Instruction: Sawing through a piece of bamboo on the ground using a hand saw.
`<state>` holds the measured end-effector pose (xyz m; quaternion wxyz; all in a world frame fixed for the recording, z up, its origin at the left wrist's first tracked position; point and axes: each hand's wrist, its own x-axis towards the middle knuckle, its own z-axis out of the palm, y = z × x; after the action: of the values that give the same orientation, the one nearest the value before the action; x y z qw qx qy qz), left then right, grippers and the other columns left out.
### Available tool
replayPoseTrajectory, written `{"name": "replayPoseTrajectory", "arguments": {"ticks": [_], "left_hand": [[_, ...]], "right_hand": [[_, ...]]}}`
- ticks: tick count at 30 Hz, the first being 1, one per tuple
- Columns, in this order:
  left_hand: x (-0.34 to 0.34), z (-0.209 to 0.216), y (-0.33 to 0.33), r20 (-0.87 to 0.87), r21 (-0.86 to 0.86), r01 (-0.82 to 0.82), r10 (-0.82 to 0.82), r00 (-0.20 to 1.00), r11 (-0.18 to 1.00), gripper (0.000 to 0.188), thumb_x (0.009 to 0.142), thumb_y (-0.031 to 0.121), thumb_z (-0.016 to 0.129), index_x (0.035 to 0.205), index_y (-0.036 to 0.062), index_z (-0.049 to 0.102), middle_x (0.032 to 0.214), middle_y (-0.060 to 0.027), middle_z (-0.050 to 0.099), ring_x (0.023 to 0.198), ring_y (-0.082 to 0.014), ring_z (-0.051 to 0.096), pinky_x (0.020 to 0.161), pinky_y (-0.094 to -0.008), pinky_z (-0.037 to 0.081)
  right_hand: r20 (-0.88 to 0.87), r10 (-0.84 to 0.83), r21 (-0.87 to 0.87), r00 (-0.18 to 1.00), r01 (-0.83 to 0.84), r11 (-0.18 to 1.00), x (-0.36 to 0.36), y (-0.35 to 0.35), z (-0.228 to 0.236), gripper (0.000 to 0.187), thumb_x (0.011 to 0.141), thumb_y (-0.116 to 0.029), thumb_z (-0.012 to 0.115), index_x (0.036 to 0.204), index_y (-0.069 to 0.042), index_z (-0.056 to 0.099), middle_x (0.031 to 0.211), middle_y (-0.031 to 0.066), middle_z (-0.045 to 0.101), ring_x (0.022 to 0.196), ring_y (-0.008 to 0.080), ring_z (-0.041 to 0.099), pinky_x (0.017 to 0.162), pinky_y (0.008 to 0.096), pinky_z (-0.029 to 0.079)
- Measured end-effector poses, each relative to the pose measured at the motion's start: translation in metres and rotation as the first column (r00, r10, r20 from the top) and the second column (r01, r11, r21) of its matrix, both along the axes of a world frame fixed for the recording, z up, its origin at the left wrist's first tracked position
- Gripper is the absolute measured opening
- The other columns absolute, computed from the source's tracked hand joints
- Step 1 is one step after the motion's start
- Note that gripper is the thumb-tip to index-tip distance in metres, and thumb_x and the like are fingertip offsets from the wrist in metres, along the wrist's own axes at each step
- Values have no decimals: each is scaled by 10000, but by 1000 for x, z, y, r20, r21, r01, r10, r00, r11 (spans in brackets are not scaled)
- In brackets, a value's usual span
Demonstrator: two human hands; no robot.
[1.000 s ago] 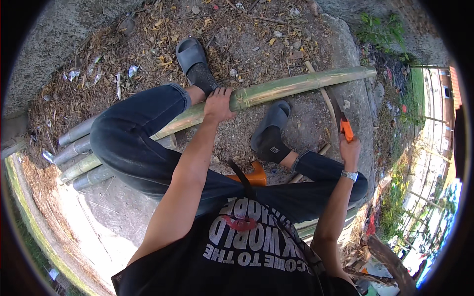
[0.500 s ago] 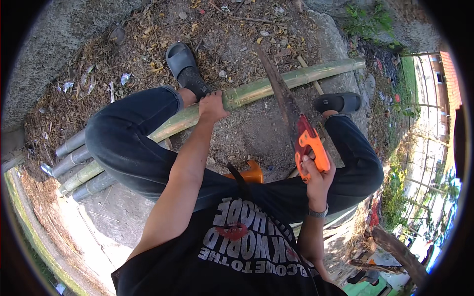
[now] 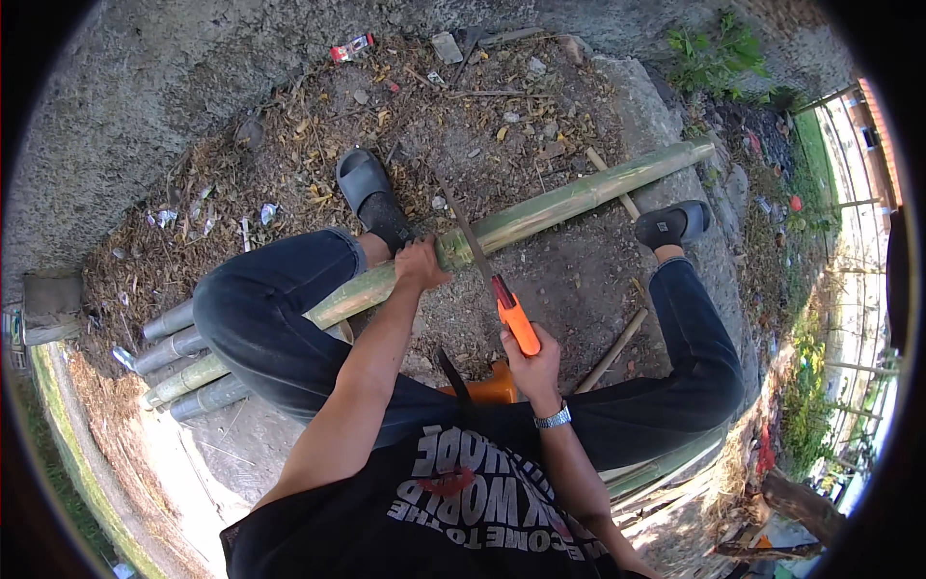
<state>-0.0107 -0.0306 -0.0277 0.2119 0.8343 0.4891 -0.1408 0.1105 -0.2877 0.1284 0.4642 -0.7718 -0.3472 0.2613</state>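
A thick green bamboo pole [image 3: 564, 200] lies slantwise across the ground in front of me, between my feet. My left hand [image 3: 421, 262] is wrapped round it beside my left foot. In my right hand [image 3: 533, 364] is a handsaw [image 3: 519, 326] with an orange handle and a dark blade. The blade stands edge-on across the pole, just right of my left hand, its tip pointing away from me. Whether its teeth touch the bamboo I cannot tell.
More bamboo poles [image 3: 178, 357] lie at the left, past my left knee. Beneath me is an orange plastic seat [image 3: 494, 388]. A thin stick [image 3: 612, 352] lies near my right leg. A rough concrete wall [image 3: 203, 77] bounds the far side, with leaves and litter before it.
The saw has swung left and turned from lying broadside to edge-on, now close to my left hand. My left hand keeps its hold on the bamboo pole. The view has shifted slightly.
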Motion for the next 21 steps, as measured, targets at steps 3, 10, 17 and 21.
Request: {"name": "replayPoseTrajectory", "arguments": {"ticks": [3,10,17,21], "left_hand": [[9,8,-9,-79,48,-27,31,996,998,919,661,484,902,1408,88,542,1281,-185,701,1291,-352,643,1031,-460,568],[12,2,7,-87,-38,-23,19,996,999,983,691,579,879,1450,71,515,1311,-204,693,1221,-367,692,1040,-528,550],[5,4,11,-20,-40,0,0,1000,999,876,688,501,877,1378,68,555,1174,-198,744,1076,-381,750,930,-492,617],[7,2,4,73,-11,-6,7,997,1000,802,684,415,867,1344,60,581,1111,-191,761,1065,-378,749,925,-478,621]], "right_hand": [[-40,56,-86,998,-59,995,-2,-5,8,272,919,-259,799,927,-8,697,763,187,684,702,387,696,642,450,522],[-14,135,-132,991,-135,982,0,-4,4,313,911,-279,809,868,8,692,714,200,672,663,406,681,616,461,516],[-219,38,-59,975,-52,997,3,-1,-27,163,927,-139,754,950,23,741,698,74,680,626,135,653,599,338,506],[-111,93,-123,989,-106,987,4,-10,-28,139,916,-118,736,929,20,728,689,111,665,597,183,654,589,356,501]]}}
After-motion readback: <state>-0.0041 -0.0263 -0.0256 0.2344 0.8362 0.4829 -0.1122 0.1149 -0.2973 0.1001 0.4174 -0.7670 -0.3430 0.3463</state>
